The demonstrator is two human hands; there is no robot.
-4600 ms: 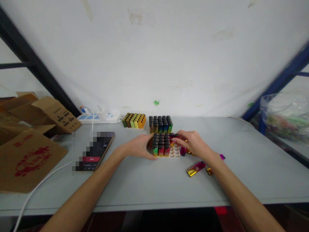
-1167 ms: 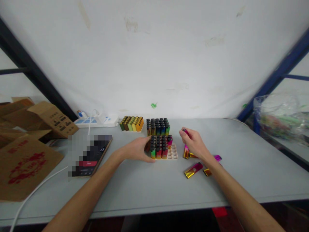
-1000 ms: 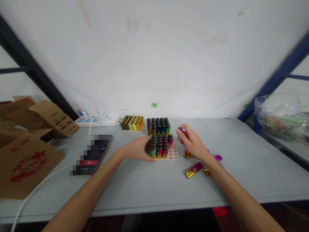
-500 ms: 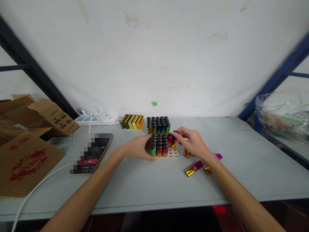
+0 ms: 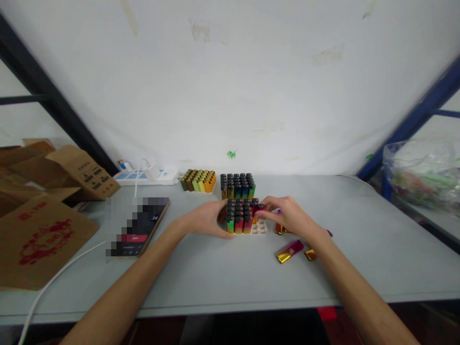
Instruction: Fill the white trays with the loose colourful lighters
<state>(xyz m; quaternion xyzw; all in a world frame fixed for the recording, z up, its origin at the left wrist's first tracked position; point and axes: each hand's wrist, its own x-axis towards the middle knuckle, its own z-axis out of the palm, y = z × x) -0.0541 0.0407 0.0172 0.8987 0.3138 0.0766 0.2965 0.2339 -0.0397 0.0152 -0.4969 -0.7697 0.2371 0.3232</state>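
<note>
A pale tray (image 5: 263,229) with round-edged slots holds several upright lighters (image 5: 239,223) with black tops and green, red and yellow bodies. My left hand (image 5: 206,219) is curved round the tray's left side, thumb at the front corner and the other fingers partly hidden behind the lighters. Between the fingertips of my right hand (image 5: 287,214) is a red-and-yellow lighter (image 5: 258,209), upright over the tray's right part. Front slots at that side show bare. Loose on the table to the right lie a purple-and-gold lighter (image 5: 290,251) and several others, some partly covered by my right arm.
Behind the tray stands a block of dark-topped lighters (image 5: 237,186), with a tray of yellow-green lighters (image 5: 198,181) to its left. A phone (image 5: 143,227), power strip (image 5: 165,176), cardboard boxes (image 5: 50,244) and white cable (image 5: 53,278) are at left. A plastic bag (image 5: 424,167) stands right.
My right hand has brought its lighter lower and slightly nearer, over the tray's right-hand slots. My left hand stays against the tray. The whole view has shifted slightly.
</note>
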